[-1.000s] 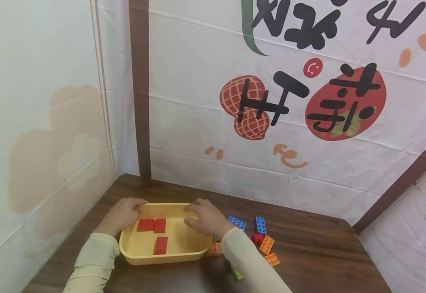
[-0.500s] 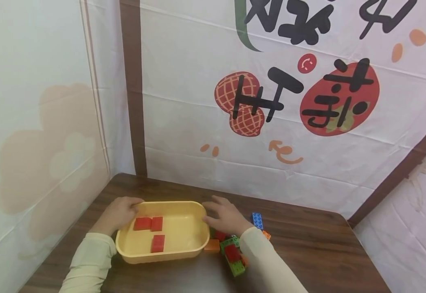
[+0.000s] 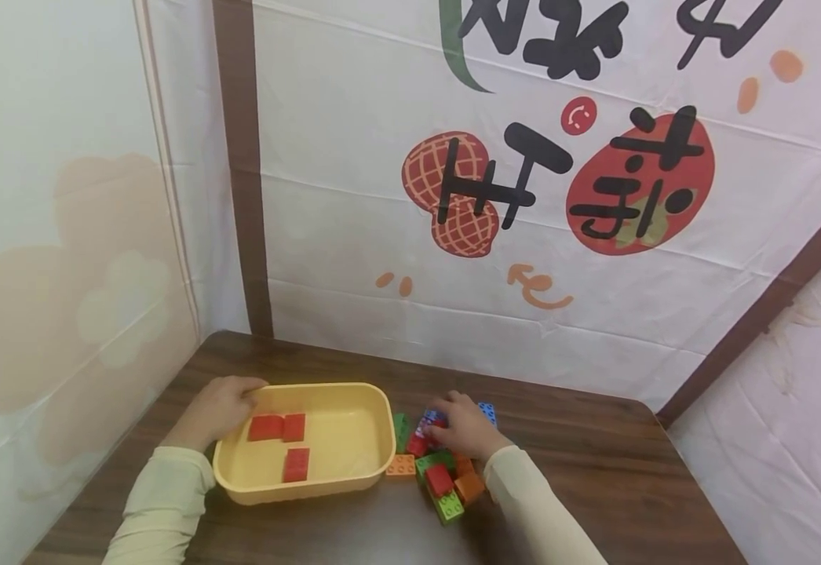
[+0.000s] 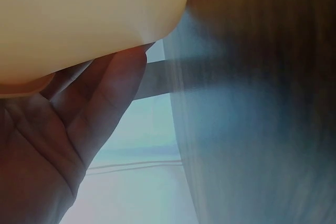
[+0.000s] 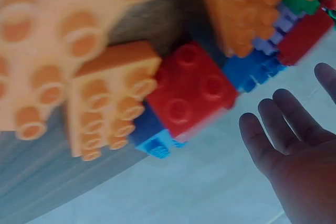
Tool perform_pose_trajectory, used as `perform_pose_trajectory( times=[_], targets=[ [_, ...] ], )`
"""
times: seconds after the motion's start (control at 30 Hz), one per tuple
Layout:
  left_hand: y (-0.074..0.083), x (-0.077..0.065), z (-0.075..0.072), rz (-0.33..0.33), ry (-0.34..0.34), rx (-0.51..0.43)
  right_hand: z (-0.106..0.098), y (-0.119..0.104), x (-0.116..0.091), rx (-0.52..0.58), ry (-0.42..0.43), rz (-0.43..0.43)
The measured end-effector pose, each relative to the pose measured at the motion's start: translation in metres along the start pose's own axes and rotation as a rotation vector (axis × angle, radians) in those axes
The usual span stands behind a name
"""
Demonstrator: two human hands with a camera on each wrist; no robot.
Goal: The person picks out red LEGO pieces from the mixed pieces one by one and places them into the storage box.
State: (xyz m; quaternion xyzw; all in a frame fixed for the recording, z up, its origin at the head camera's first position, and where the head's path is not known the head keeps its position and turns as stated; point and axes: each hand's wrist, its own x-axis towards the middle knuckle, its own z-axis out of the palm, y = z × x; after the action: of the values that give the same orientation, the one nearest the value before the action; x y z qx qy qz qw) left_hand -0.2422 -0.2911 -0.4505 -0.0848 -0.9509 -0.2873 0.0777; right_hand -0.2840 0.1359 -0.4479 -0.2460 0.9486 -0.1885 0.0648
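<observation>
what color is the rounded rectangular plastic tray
Yellow; the rounded rectangular tray shows best in the head view.

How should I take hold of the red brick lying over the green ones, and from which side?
Best from above, I'd judge: pinch the red brick by its left and right sides. It appears to rest on top of the green bricks, so those sides should be reachable; the orange brick on its right crowds a low approach there.

One left hand (image 3: pixel 216 410) holds one yellow tub (image 3: pixel 343 439) with three red blocks (image 3: pixel 296 465) inside. There is one right hand (image 3: pixel 465 426) too, and one orange block (image 3: pixel 401 465) lies between it and the tub. One blue block (image 3: pixel 488 411) peeks out past that hand. The heap (image 3: pixel 440 479) beside it is too muddled to count.
</observation>
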Motion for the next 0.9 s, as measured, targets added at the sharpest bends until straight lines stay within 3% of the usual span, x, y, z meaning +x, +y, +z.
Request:
perform_pose_trajectory(
  times=[0.23,0.43,0.63,0.9],
  targets=[
    [-0.003,0.002,0.002,-0.007,-0.006,0.004,0.006,0.003,-0.002,-0.008,-0.011,0.081],
    [-0.003,0.001,0.0,0.002,-0.01,0.011,0.005,-0.005,-0.003,-0.036,-0.028,0.085],
    [-0.004,0.002,0.001,-0.009,-0.018,-0.003,0.005,-0.006,0.002,0.058,0.002,0.06],
    [-0.001,0.006,0.0,-0.022,-0.023,-0.002,-0.013,-0.017,0.01,0.168,0.099,0.012]
  ],
)
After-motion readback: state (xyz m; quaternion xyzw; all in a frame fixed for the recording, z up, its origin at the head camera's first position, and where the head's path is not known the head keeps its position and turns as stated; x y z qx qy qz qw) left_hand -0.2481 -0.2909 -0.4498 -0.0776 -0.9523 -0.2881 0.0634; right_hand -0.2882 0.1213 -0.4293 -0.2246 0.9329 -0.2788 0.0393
